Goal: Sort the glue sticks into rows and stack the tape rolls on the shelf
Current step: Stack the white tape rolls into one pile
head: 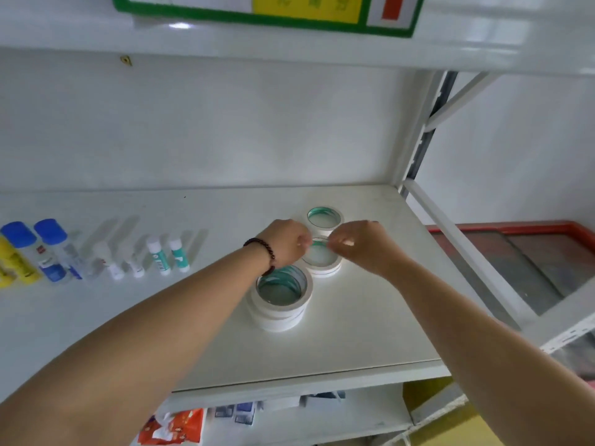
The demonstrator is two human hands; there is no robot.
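Observation:
White tape rolls with green cores stand on the white shelf (370,333) in three spots. The nearest stack (279,312) holds several rolls. A lower middle stack (325,268) lies behind it, and a single far roll (324,217) sits at the back. My left hand (285,244) and my right hand (363,244) both pinch the rim of the top roll on the middle stack, one from each side. Glue sticks (96,252) lie in a row at the shelf's left, with blue-capped ones, small white ones and two teal-labelled ones (170,255).
A yellow glue bottle (9,265) lies at the far left edge. The shelf's metal upright (428,123) rises at the right, with a red-framed surface (531,259) beyond it. An upper shelf carries a green-bordered sign (257,11). Packets (180,426) lie on the shelf below.

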